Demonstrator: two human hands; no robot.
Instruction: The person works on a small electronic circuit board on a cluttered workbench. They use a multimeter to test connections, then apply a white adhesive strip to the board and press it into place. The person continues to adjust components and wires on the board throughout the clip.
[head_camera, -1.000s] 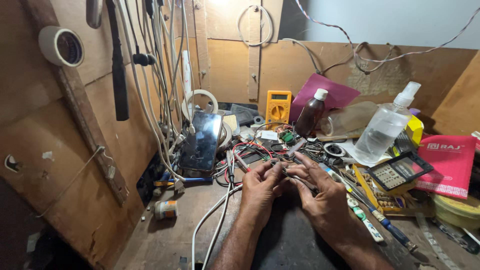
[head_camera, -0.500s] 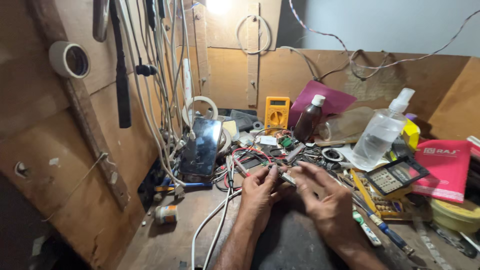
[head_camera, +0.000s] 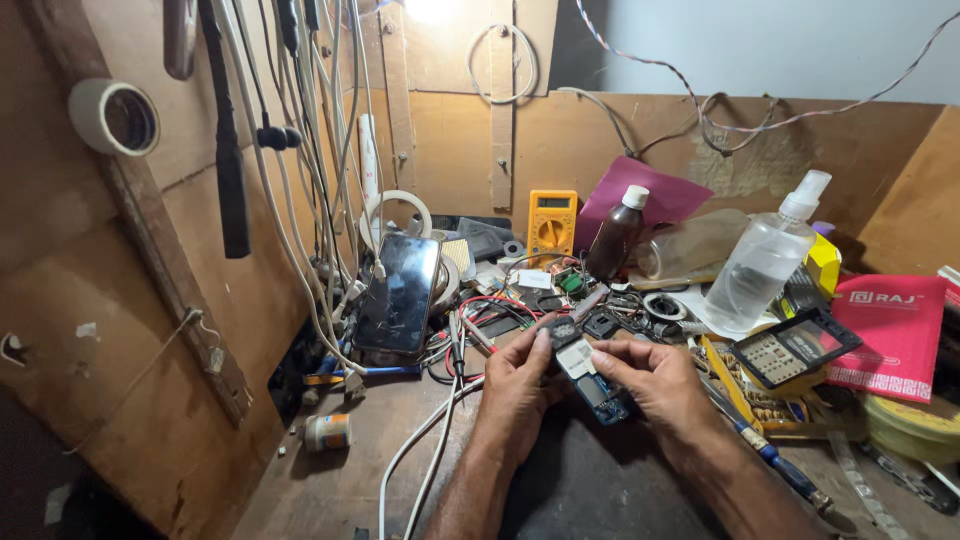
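Fingers of my left hand (head_camera: 520, 385) and right hand (head_camera: 655, 385) pinch closed on a small circuit board (head_camera: 590, 375) above the tabletop (head_camera: 340, 490), near the phone (head_camera: 398, 295) and yellow multimeter (head_camera: 551, 222), so I judge I'm inspecting it, needing a steady grip while turning it.

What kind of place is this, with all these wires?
Probably a small electronics or phone repair bench. Both hands, left hand and right hand, hold a small circuit board; a yellow multimeter stands behind, and a smartphone leans among hanging cables.
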